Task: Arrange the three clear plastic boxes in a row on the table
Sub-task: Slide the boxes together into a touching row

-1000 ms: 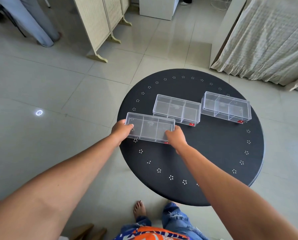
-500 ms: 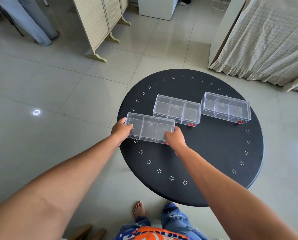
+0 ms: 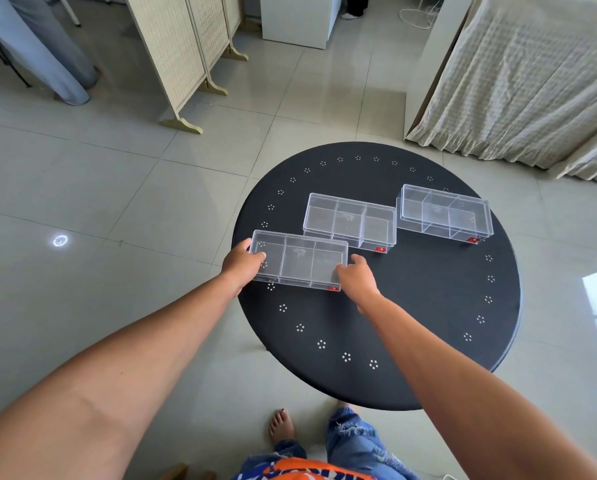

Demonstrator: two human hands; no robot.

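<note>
**Near box held at both ends**

While the left hand (image 3: pixel 240 265) clasps one short end of the near box (image 3: pixel 299 259) and the right hand (image 3: pixel 357 278) pinches the other, the box lies between them at the table's (image 3: pixel 411 323) near-left edge. Just past the right hand's fingers sits the middle box (image 3: pixel 350 221), close to the held one, whether touching I cannot tell. Farther beyond that hand, the far box (image 3: pixel 444 213) stands apart.
</note>
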